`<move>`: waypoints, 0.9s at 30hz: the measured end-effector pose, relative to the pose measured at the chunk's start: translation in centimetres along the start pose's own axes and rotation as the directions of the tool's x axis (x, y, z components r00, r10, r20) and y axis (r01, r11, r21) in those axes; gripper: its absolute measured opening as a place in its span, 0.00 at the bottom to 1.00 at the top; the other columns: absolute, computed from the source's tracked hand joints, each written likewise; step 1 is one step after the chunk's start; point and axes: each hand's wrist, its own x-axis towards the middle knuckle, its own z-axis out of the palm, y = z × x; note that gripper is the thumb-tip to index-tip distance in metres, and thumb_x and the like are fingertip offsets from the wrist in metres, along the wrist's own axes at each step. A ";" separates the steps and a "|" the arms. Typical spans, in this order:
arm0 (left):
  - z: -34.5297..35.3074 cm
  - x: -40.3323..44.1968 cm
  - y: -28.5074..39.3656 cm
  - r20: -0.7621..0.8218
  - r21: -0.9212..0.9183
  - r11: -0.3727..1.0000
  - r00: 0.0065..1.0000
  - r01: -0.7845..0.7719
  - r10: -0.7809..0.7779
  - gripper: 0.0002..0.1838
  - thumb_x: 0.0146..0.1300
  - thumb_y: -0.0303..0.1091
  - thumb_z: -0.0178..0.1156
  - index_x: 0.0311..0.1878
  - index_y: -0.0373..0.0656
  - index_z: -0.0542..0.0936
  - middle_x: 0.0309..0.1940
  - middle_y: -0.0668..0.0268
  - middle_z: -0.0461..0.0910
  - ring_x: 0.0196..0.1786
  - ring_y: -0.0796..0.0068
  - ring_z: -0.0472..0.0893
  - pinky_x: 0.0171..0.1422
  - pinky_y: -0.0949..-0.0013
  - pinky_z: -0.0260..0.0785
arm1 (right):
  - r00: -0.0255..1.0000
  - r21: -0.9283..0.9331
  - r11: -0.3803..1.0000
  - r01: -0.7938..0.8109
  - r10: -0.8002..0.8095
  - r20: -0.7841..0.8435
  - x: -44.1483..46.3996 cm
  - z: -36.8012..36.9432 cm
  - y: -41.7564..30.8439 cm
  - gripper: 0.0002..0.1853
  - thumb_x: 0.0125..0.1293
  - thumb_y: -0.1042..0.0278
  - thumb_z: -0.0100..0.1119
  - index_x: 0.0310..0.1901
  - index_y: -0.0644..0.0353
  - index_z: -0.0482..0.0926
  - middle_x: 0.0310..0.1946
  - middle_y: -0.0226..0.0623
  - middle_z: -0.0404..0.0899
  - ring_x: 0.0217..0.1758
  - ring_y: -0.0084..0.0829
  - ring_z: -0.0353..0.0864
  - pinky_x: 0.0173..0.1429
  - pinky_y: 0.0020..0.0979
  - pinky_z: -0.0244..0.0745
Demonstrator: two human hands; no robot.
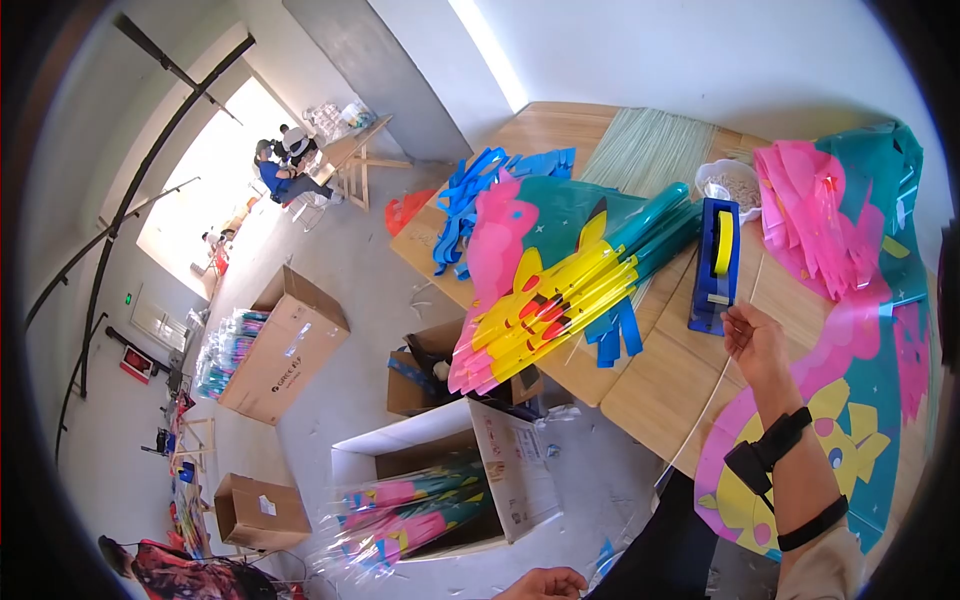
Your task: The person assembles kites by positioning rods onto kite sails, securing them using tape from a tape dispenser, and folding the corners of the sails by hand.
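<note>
Right hand: the hand (757,345) is half closed, fingers curled, thumb and forefinger close together at the near end of the tape dispenser; cannot tell if they pinch any tape.
Left hand: the hand (548,583) is low at the near side, off the table, partly cut off, fingers loosely curled; cannot tell if it holds anything.
Tape dispenser: blue dispenser (708,270) on the table, yellow roll (723,245) in it, near end toward the right hand.
Balloon sheets: bundle (560,305) of yellow, pink and green sheets left of the dispenser, pink ends sticking out over the table's left edge; pink pile (815,210) to the far right; cartoon sheet (870,440) spread near right, under the right forearm.
Far side of table: blue strips (470,220) at left, thin sticks (650,145) in the middle, white bowl (703,178) just beyond the dispenser.
Table edge: table (650,400) edge slants from far left to near middle, left of the dispenser.
Open room: bare wood left and near of the dispenser, narrow strip on its right.
Below edge: white-sided box (520,480) on the floor (390,290), packed sheets inside.
</note>
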 end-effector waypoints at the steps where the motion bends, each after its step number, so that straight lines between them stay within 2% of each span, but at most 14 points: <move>1: 0.1 0.0 0.0 -0.005 0.013 1.000 1.000 0.001 -0.001 0.15 0.56 0.29 0.66 0.46 0.38 0.77 0.29 0.71 0.77 0.29 0.85 0.73 0.33 0.79 0.65 | 1.000 -0.008 1.000 0.002 -0.002 0.019 0.2 0.1 0.0 0.08 0.60 0.66 0.65 0.30 0.61 0.78 0.26 0.33 0.80 0.22 0.21 0.76 0.25 0.24 0.69; 7: -0.2 0.4 -0.8 0.004 0.003 1.000 1.000 -0.016 0.016 0.16 0.56 0.30 0.66 0.46 0.38 0.77 0.29 0.71 0.77 0.29 0.85 0.73 0.32 0.79 0.65 | 0.998 -0.113 0.993 -0.047 0.044 -0.036 -0.3 1.4 -0.5 0.07 0.57 0.69 0.67 0.29 0.60 0.78 0.24 0.31 0.80 0.22 0.19 0.76 0.24 0.23 0.68; 12: -0.2 0.6 -1.0 0.004 -0.001 1.000 1.000 -0.011 0.011 0.15 0.56 0.29 0.65 0.46 0.37 0.77 0.29 0.70 0.78 0.28 0.84 0.73 0.32 0.78 0.65 | 1.000 -0.116 0.993 -0.010 0.008 -0.016 0.1 1.3 -0.1 0.05 0.55 0.72 0.67 0.27 0.59 0.78 0.22 0.29 0.79 0.21 0.19 0.75 0.24 0.23 0.66; 14: -0.2 0.7 -1.0 -0.033 0.058 0.998 0.999 0.002 0.000 0.16 0.55 0.28 0.65 0.47 0.37 0.77 0.28 0.69 0.78 0.28 0.84 0.73 0.32 0.78 0.65 | 1.000 -0.117 0.993 0.012 -0.012 0.007 0.5 1.4 0.2 0.05 0.54 0.73 0.66 0.26 0.58 0.78 0.21 0.29 0.78 0.20 0.19 0.74 0.24 0.23 0.65; 17: -1.0 0.8 -1.6 -0.034 0.027 1.000 0.999 0.004 -0.003 0.15 0.55 0.27 0.64 0.47 0.36 0.77 0.27 0.69 0.77 0.28 0.83 0.73 0.32 0.77 0.66 | 0.998 -0.048 0.999 0.024 -0.027 -0.057 0.8 1.0 1.0 0.04 0.52 0.74 0.65 0.24 0.58 0.79 0.20 0.29 0.77 0.19 0.21 0.71 0.23 0.24 0.62; 18: -0.9 0.8 -1.5 -0.002 0.027 0.999 1.000 0.021 -0.021 0.15 0.55 0.27 0.64 0.47 0.36 0.77 0.27 0.69 0.77 0.28 0.83 0.73 0.32 0.77 0.66 | 0.997 -0.041 0.996 0.079 -0.079 0.016 0.9 0.7 1.6 0.04 0.51 0.74 0.65 0.23 0.58 0.79 0.19 0.30 0.76 0.19 0.21 0.70 0.24 0.25 0.61; 20: -0.8 0.6 -1.1 -0.088 0.064 0.997 0.995 0.043 -0.037 0.15 0.54 0.26 0.63 0.46 0.36 0.77 0.27 0.69 0.77 0.28 0.82 0.74 0.33 0.77 0.66 | 0.980 -0.036 0.984 0.172 -0.167 0.110 0.1 -0.1 2.0 0.04 0.50 0.73 0.65 0.22 0.58 0.79 0.19 0.30 0.75 0.20 0.22 0.69 0.25 0.26 0.60; 21: -0.9 0.6 -1.2 -0.048 0.072 0.995 0.997 0.065 -0.061 0.15 0.54 0.26 0.63 0.46 0.36 0.77 0.27 0.69 0.77 0.28 0.82 0.74 0.33 0.77 0.66 | 0.969 -0.037 0.978 0.206 -0.199 0.144 -0.5 0.1 2.1 0.05 0.50 0.72 0.65 0.21 0.58 0.79 0.19 0.30 0.75 0.20 0.22 0.69 0.26 0.27 0.61; 23: -1.4 0.6 -2.2 -0.153 0.120 0.989 0.986 0.081 -0.062 0.14 0.53 0.23 0.61 0.45 0.35 0.77 0.26 0.68 0.77 0.28 0.80 0.74 0.34 0.76 0.67 | 0.953 -0.061 0.954 0.293 -0.286 0.102 -1.5 0.5 2.4 0.06 0.49 0.73 0.66 0.20 0.59 0.78 0.19 0.30 0.76 0.20 0.21 0.69 0.26 0.27 0.62; 24: -1.5 0.6 -2.3 -0.129 0.129 0.987 0.989 0.093 -0.077 0.14 0.53 0.23 0.61 0.45 0.35 0.77 0.26 0.68 0.77 0.28 0.80 0.74 0.34 0.76 0.67 | 0.951 -0.067 0.950 0.304 -0.299 0.076 -2.1 0.8 2.4 0.06 0.49 0.73 0.66 0.20 0.59 0.78 0.19 0.30 0.76 0.20 0.21 0.69 0.26 0.27 0.62; 26: -1.6 0.7 -2.5 -0.156 0.106 0.990 0.985 0.093 -0.076 0.14 0.53 0.21 0.60 0.44 0.34 0.77 0.25 0.67 0.77 0.27 0.79 0.74 0.34 0.75 0.68 | 0.985 -0.003 0.985 0.172 -0.172 0.000 -2.9 1.3 2.0 0.07 0.48 0.74 0.67 0.20 0.62 0.78 0.20 0.32 0.77 0.19 0.22 0.69 0.25 0.27 0.62; 27: -1.7 0.7 -2.6 -0.148 0.113 0.989 0.986 0.097 -0.080 0.14 0.53 0.21 0.60 0.44 0.34 0.77 0.25 0.67 0.77 0.27 0.79 0.74 0.34 0.75 0.68 | 0.984 -0.001 0.984 0.178 -0.178 -0.010 -2.6 0.8 2.0 0.07 0.48 0.74 0.67 0.20 0.62 0.78 0.20 0.32 0.77 0.19 0.22 0.69 0.25 0.27 0.62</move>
